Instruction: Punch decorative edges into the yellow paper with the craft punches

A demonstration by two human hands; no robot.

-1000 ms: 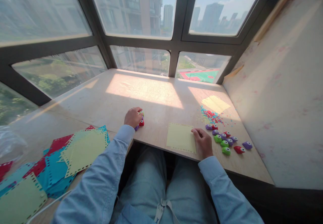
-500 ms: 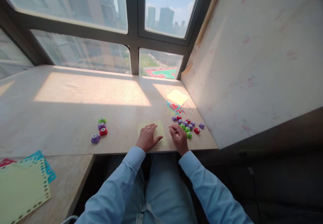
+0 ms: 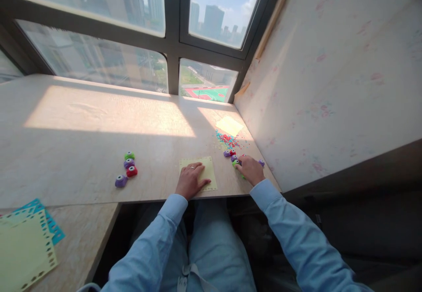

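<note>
My left hand (image 3: 190, 180) lies with fingers spread and flat on a pale yellow sheet of paper (image 3: 208, 169), which has small punched holes along its edges. A ring shows on one finger. My right hand (image 3: 251, 170) is over a cluster of small craft hole punches to the right. Its fingers are bent down among them, close to a green punch (image 3: 235, 163), and it hides several others. A purple punch (image 3: 227, 153) and a red punch (image 3: 232, 152) stand just beyond the hand. Another purple punch (image 3: 261, 163) shows to its right.
Red and blue confetti (image 3: 227, 141) lies behind the punches, with a yellow paper (image 3: 230, 126) in sunlight. Toward the left stand a green punch (image 3: 129, 155), a red punch (image 3: 132, 171) and purple ones. Punched sheets (image 3: 26, 252) lie at lower left. A wall (image 3: 329, 85) bounds the right side.
My right hand has moved right, from beside the paper onto the cluster of punches, and its pinched fingers have loosened. My left hand stays on the paper. The view has shifted slightly.
</note>
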